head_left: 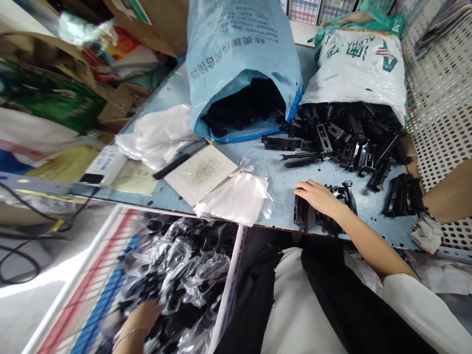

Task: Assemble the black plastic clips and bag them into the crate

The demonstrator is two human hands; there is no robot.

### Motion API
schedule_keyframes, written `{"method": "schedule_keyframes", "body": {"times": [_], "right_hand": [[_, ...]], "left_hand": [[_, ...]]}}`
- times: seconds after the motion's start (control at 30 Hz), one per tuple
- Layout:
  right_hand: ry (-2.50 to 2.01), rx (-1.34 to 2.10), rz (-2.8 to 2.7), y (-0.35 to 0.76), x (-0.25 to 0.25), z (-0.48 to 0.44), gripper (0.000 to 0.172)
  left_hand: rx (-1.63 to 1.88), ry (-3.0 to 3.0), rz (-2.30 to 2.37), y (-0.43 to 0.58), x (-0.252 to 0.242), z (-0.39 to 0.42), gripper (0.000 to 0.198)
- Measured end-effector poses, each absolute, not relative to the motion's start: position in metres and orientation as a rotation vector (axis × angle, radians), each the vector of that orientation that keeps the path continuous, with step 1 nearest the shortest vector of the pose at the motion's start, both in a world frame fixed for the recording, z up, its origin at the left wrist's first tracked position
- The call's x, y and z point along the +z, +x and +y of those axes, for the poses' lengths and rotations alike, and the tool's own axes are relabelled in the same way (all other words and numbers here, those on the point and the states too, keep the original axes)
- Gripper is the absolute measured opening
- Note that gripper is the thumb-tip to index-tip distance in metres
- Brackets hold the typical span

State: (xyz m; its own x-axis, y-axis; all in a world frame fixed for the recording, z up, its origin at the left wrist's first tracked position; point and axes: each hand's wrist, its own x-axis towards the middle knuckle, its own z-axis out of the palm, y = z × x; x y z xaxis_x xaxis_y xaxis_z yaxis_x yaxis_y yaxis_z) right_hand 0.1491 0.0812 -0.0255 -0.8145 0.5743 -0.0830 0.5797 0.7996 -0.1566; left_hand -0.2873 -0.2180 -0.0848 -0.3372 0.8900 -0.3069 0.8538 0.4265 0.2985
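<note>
My right hand (317,195) rests on a row of black plastic parts (301,212) at the table's front edge, its fingers bent over them at the left end. Lower left, my left hand (145,314) is blurred over a wire basket (239,255) filled with black parts in clear plastic bags (180,255); its fingers are smeared and partly hidden. Loose black parts (354,142) spill from a white and green bag (363,69) at the back right. Another small group of black parts (402,195) stands near the right edge.
A blue bag (239,54) with dark contents lies open on the blue table (282,189). Clear plastic bags (239,199), a white card (202,172) and a black tool (176,166) lie left of centre. A perforated panel (435,103) borders the right side.
</note>
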Motion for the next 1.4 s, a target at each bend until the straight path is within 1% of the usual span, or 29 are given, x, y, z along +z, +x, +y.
{"method": "schedule_keyframes", "body": {"times": [0.1, 0.13, 0.2, 0.27, 0.33, 0.37, 0.4, 0.43, 0.47, 0.53, 0.57, 0.6, 0.67, 0.73, 0.8, 0.9, 1.03, 1.1, 1.13, 1.2, 1.23, 1.3, 1.4], "right_hand": [[0.847, -0.242, 2.972, 0.147, -0.016, 0.084, 0.047], [0.828, -0.250, 2.986, 0.149, -0.012, 0.085, 0.044], [0.841, -0.288, 3.011, 0.155, -0.004, 0.088, 0.034], [0.965, -0.327, 3.019, 0.164, 0.001, 0.089, 0.024], [1.210, -0.426, 3.003, 0.172, 0.004, 0.086, 0.023], [1.356, -0.538, 2.986, 0.175, 0.004, 0.083, 0.023], [1.500, -0.710, 2.960, 0.176, 0.003, 0.078, 0.023], [1.640, -0.954, 2.909, 0.176, 0.001, 0.073, 0.022], [1.766, -1.269, 2.814, 0.173, -0.003, 0.066, 0.022], [1.906, -2.027, 2.434, 0.161, -0.012, 0.051, 0.024], [1.889, -2.391, 2.174, 0.151, -0.017, 0.043, 0.026], [1.818, -2.699, 1.912, 0.139, -0.022, 0.037, 0.028], [1.592, -3.101, 1.513, 0.111, -0.031, 0.026, 0.031], [1.405, -3.293, 1.299, 0.081, -0.039, 0.022, 0.031], [1.350, -3.375, 1.165, 0.055, -0.048, 0.022, 0.034], [1.443, -3.411, 1.062, 0.032, -0.062, 0.030, 0.039], [1.743, -3.371, 1.019, 0.040, -0.071, 0.042, 0.045], [1.936, -3.292, 1.091, 0.056, -0.066, 0.043, 0.045], [2.012, -3.249, 1.164, 0.066, -0.062, 0.041, 0.043], [2.060, -3.201, 1.295, 0.085, -0.050, 0.033, 0.038], [1.994, -3.217, 1.306, 0.093, -0.045, 0.025, 0.036], [1.688, -3.299, 1.119, 0.107, -0.036, 0.005, 0.032], [1.269, -3.289, 0.475, 0.116, -0.035, -0.026, 0.025]], "left_hand": [[0.641, 1.519, 2.500, -0.254, -0.080, -0.172, 0.021], [0.747, 1.559, 2.506, -0.236, -0.077, -0.151, 0.021], [0.856, 1.660, 2.404, -0.192, -0.074, -0.109, 0.020], [0.966, 1.818, 2.164, -0.144, -0.073, -0.070, 0.018], [0.997, 1.919, 2.006, -0.106, -0.077, -0.039, 0.017], [0.986, 1.911, 1.970, -0.095, -0.079, -0.027, 0.015], [0.969, 1.860, 1.962, -0.089, -0.082, -0.018, 0.012], [0.957, 1.759, 1.958, -0.088, -0.084, -0.012, 0.008], [0.953, 1.633, 1.944, -0.092, -0.085, -0.008, 0.008], [0.956, 1.395, 1.908, -0.106, -0.086, -0.006, 0.009], [0.970, 1.282, 1.884, -0.114, -0.085, -0.007, 0.010], [0.992, 1.179, 1.848, -0.120, -0.084, -0.008, 0.015], [1.053, 1.012, 1.751, -0.127, -0.080, -0.011, 0.027], [1.095, 0.923, 1.631, -0.128, -0.076, -0.012, 0.031], [1.112, 0.971, 1.551, -0.126, -0.075, -0.012, 0.030], [1.129, 1.042, 1.490, -0.128, -0.076, -0.012, 0.026], [1.244, 1.052, 1.557, -0.132, -0.077, -0.021, 0.022], [1.251, 1.293, 1.674, -0.132, -0.074, -0.027, 0.011], [1.202, 1.470, 1.741, -0.132, -0.073, -0.030, 0.009], [1.033, 1.804, 1.831, -0.130, -0.069, -0.033, 0.025], [0.958, 1.912, 1.844, -0.129, -0.067, -0.033, 0.032], [0.905, 1.973, 1.833, -0.127, -0.066, -0.031, 0.037], [0.967, 1.884, 1.744, -0.125, -0.063, -0.025, 0.045]]}}
